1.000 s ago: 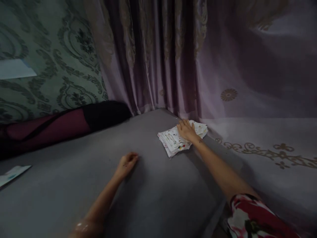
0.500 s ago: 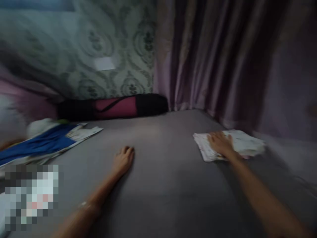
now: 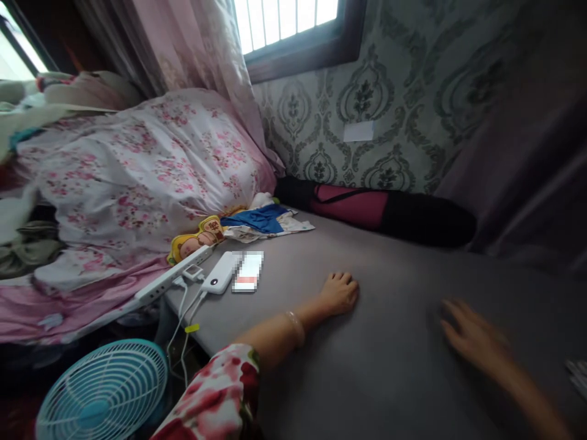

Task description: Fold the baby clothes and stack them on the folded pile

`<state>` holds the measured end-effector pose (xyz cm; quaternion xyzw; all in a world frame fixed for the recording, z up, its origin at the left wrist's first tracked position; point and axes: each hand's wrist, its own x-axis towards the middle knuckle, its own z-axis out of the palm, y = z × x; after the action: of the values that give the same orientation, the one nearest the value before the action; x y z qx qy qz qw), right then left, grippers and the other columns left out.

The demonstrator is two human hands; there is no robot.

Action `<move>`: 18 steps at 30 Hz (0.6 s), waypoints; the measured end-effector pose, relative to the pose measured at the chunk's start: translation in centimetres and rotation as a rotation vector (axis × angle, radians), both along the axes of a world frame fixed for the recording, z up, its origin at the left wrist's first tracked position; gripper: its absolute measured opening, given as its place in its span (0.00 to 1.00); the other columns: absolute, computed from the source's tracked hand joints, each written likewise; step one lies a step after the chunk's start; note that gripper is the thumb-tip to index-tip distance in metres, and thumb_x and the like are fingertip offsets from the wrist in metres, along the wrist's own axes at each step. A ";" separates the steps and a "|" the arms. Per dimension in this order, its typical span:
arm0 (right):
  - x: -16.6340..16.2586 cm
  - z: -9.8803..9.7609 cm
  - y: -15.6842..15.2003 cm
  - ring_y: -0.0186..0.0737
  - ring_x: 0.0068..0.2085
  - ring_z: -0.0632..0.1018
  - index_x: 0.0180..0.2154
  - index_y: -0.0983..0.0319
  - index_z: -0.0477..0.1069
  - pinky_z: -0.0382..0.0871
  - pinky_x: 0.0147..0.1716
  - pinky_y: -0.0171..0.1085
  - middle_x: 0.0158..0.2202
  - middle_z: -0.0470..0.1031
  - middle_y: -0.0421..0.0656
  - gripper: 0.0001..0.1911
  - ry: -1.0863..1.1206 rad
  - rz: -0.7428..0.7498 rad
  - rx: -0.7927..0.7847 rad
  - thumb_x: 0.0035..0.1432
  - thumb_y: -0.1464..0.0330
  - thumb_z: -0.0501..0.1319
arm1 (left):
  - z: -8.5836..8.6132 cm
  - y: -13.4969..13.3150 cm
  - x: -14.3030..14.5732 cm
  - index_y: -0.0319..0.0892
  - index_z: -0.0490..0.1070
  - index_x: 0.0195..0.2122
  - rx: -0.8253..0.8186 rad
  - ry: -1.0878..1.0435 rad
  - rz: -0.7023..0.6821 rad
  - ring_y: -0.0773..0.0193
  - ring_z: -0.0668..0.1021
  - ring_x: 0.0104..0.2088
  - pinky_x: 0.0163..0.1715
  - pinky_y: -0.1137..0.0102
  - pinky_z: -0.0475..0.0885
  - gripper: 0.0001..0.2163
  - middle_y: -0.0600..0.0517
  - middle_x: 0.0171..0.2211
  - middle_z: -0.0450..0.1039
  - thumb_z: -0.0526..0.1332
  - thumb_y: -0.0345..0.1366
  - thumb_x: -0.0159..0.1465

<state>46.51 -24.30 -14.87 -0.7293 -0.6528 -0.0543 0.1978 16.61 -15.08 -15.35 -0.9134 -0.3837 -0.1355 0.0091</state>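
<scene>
My left hand (image 3: 338,293) rests palm down on the grey mattress (image 3: 389,366), fingers loosely curled, holding nothing. My right hand (image 3: 472,339) hovers blurred over the mattress at the right, fingers spread and empty. A sliver of the white folded cloth (image 3: 578,374) shows at the right edge, apart from my right hand. A white power bank (image 3: 219,273) with cables lies left of my left hand.
A floral duvet (image 3: 137,171) is heaped at the left. A blue and white cloth (image 3: 263,221) and a black and maroon roll bag (image 3: 380,211) lie along the wall. A teal fan (image 3: 101,391) stands below the mattress edge. A window (image 3: 284,21) is above.
The view has swung left. My right hand has come off the folded cloth and now moves free over the mattress. My left hand has stayed flat on the mattress.
</scene>
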 end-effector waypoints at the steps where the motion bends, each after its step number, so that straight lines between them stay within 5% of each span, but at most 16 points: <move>1: -1.9 -0.5 1.0 0.59 0.56 0.69 0.51 0.68 0.71 0.63 0.52 0.53 0.55 0.67 0.63 0.27 0.003 0.057 -0.065 0.55 0.61 0.50 | 0.1 0.7 -0.4 0.42 0.70 0.48 -0.040 -0.020 -0.051 0.57 0.71 0.46 0.46 0.63 0.66 0.15 0.45 0.46 0.70 0.49 0.41 0.68; 4: -9.3 -1.4 3.9 0.52 0.60 0.65 0.58 0.68 0.64 0.61 0.55 0.50 0.60 0.63 0.56 0.30 0.032 0.215 -0.132 0.58 0.61 0.45 | 1.0 3.6 -2.6 0.42 0.73 0.44 -0.209 -0.126 -0.098 0.64 0.74 0.42 0.44 0.71 0.67 0.11 0.49 0.42 0.74 0.54 0.38 0.65; 8: -16.6 -2.0 5.6 0.50 0.62 0.63 0.59 0.69 0.61 0.59 0.57 0.48 0.62 0.61 0.55 0.30 0.074 0.313 -0.178 0.59 0.62 0.45 | 3.3 8.0 -9.3 0.41 0.76 0.40 -0.233 -0.263 0.231 0.64 0.76 0.38 0.41 0.73 0.68 0.10 0.49 0.38 0.77 0.56 0.33 0.62; 14: -17.7 -3.7 4.9 0.49 0.62 0.63 0.58 0.66 0.63 0.53 0.60 0.52 0.61 0.63 0.53 0.28 0.055 0.297 -0.091 0.62 0.60 0.43 | 8.4 12.5 -23.1 0.37 0.77 0.39 -0.056 -0.357 0.717 0.55 0.76 0.42 0.45 0.67 0.67 0.13 0.42 0.40 0.77 0.53 0.29 0.60; 18: -17.7 -4.0 4.4 0.49 0.61 0.64 0.57 0.67 0.64 0.52 0.60 0.51 0.61 0.63 0.52 0.28 0.034 0.304 -0.021 0.63 0.60 0.43 | 10.9 13.7 -29.8 0.35 0.75 0.42 0.028 -0.394 0.974 0.51 0.74 0.46 0.48 0.62 0.65 0.14 0.39 0.43 0.75 0.54 0.28 0.58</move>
<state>28.81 -19.95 -18.82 -0.6247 -0.7528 -0.0046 0.2074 -13.16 -1.34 -4.46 -0.5863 -0.7563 -0.2900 0.0111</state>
